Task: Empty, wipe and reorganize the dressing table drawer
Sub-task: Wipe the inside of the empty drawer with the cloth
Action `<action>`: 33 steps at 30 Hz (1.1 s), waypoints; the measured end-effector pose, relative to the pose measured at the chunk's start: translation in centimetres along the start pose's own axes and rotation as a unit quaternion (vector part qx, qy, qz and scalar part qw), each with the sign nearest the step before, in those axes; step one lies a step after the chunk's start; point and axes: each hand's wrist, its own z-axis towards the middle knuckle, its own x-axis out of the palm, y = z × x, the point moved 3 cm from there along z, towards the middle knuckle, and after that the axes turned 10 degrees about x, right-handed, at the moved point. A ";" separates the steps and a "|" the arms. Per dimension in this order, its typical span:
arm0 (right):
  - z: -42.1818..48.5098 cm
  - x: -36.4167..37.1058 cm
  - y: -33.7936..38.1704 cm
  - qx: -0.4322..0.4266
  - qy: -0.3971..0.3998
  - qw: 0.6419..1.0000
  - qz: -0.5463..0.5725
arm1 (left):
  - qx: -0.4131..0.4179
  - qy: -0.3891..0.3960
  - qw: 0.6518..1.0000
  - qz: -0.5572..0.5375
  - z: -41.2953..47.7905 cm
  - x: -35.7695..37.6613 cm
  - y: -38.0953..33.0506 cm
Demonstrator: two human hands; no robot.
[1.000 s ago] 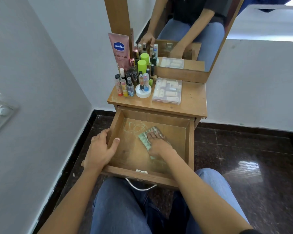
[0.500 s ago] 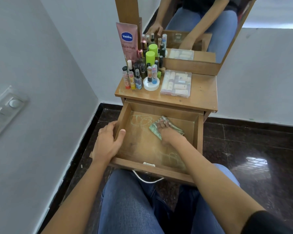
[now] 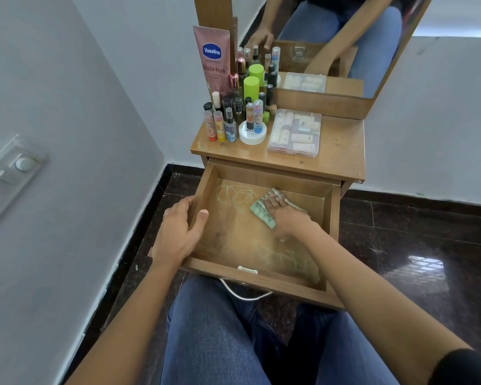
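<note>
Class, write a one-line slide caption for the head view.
Right hand presses a green cloth inside the open drawer; left hand grips its side.

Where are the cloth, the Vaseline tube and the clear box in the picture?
cloth [image 3: 260, 212], head view, on its green left part.
Vaseline tube [image 3: 212, 51], head view, on the blue logo.
clear box [image 3: 295, 133], head view, middle of its lid.

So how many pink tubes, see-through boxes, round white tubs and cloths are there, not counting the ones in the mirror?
Pink tube: 1
See-through box: 1
Round white tub: 1
Cloth in the drawer: 1
Total: 4
</note>
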 end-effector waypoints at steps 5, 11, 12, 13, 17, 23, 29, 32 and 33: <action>0.3 -0.3 2.6 -0.036 -0.004 0.999 0.025 | 0.009 0.011 1.000 0.015 0.2 0.1 0.1; -2.1 3.1 0.5 -0.100 -0.007 0.995 -0.016 | 0.008 0.012 1.000 0.018 -0.1 0.1 -0.2; -2.2 3.0 -0.3 -0.091 -0.010 0.996 -0.017 | 0.008 0.010 1.000 0.021 -0.2 0.1 -0.4; -2.2 2.7 -0.9 -0.082 -0.013 0.996 -0.018 | 0.010 0.009 1.000 0.024 -0.2 0.1 -0.6; -0.3 0.7 -0.7 -0.055 -0.019 0.998 -0.005 | 0.011 0.011 0.999 0.041 -0.2 0.1 -0.8; 1.6 -0.4 3.6 -0.101 -0.024 0.995 0.000 | 0.024 0.019 0.997 0.066 -0.1 0.2 -1.3; -1.5 2.9 2.4 -0.170 -0.023 0.985 -0.002 | 0.012 0.015 0.999 0.044 -0.3 -0.1 -1.1; -1.4 2.4 -0.8 -0.140 -0.012 0.990 0.002 | 0.009 0.004 0.998 0.058 -0.3 0.0 -1.1; -1.0 1.9 -1.3 -0.129 -0.009 0.992 0.001 | 0.012 -0.001 0.998 0.069 -0.3 0.1 -1.2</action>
